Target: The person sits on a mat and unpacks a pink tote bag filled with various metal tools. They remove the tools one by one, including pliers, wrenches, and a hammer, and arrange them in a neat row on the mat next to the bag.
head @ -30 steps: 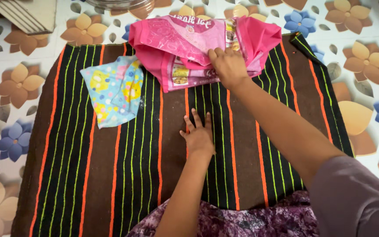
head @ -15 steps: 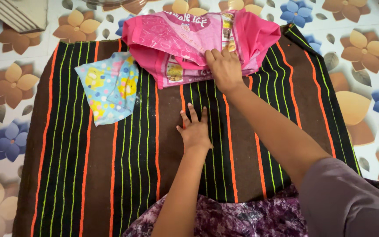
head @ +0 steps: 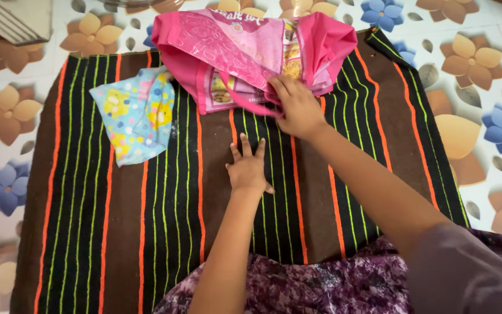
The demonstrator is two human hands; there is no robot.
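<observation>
Fingers: right hand (head: 298, 107) pinches the pink bag (head: 245, 55) by its near edge; left hand (head: 247, 170) lies spread flat, holding nothing.
Bag: far end of striped blanket (head: 117, 232), beside patterned cloth (head: 132, 113).
Technique: best to hold the edge firmly and press the blanket flat.

The person is wearing a mauve-grey short sleeve (head: 472, 273). A purple mottled garment (head: 321, 285) is covering the lap. Both forearms are showing bare.
</observation>
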